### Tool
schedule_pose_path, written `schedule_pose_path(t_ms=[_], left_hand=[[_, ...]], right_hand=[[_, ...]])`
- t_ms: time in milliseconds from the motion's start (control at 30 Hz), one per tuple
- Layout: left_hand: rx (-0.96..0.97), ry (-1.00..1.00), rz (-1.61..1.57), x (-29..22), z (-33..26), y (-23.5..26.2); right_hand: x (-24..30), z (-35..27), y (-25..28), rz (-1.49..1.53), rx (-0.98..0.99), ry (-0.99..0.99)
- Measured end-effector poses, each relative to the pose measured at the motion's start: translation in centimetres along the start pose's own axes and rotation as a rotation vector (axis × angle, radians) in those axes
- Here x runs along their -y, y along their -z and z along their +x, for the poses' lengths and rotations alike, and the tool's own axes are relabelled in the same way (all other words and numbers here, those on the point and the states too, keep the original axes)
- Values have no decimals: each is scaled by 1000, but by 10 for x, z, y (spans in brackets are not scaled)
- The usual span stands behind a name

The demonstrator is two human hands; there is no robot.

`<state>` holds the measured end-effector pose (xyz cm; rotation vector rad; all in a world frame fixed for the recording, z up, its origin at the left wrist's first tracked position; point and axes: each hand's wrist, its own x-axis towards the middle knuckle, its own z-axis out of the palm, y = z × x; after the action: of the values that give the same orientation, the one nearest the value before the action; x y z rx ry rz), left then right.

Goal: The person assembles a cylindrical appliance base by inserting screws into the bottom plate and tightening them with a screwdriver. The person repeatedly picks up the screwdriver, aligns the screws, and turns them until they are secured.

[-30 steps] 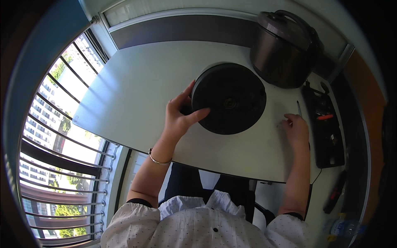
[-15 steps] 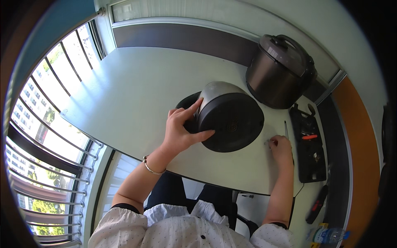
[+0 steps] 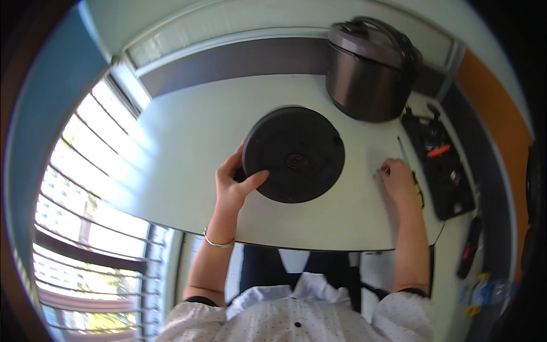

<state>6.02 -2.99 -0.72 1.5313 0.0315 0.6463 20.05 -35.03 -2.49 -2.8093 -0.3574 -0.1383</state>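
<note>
My left hand [image 3: 235,179] grips what looks like an electric kettle [image 3: 293,154], tilted so its round black underside faces me. The thumb lies on the rim of the base, and the fingers go out of sight behind it. Ringed metal contacts show at the middle of the underside; the silver body is mostly hidden. On the table to the right, my right hand [image 3: 397,174] is closed, fingertips pinched together at the tabletop beside small bits too tiny to name. Under that hand and wrist lies a screwdriver [image 3: 419,191] with a yellow and black handle, its thin shaft pointing away.
A large brown pressure cooker [image 3: 370,74] stands at the back right of the white table [image 3: 188,125]. An open black tool case [image 3: 441,165] with an orange-red tool lies along the right side. Nearer me are a black and red tool [image 3: 470,248] and a plastic bottle [image 3: 484,293].
The kettle has turned so its underside faces me more squarely, hiding the silver side. My right hand stays pinched by the small bits. The view has shifted.
</note>
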Motion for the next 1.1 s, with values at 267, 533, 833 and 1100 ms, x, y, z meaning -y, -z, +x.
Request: schedule_pose_path(t_ms=[267, 533, 833, 1100], left_hand=[[-24, 33, -84, 18, 16, 43], [196, 77, -253, 31, 33, 89], [259, 106, -254, 30, 36, 105], [-86, 130, -59, -7, 43, 36]], right_hand=[[12, -5, 10, 71, 54, -100], [4, -5, 5, 31, 109, -8], [12, -5, 15, -35, 254, -19], [10, 0, 11, 33, 221, -56]])
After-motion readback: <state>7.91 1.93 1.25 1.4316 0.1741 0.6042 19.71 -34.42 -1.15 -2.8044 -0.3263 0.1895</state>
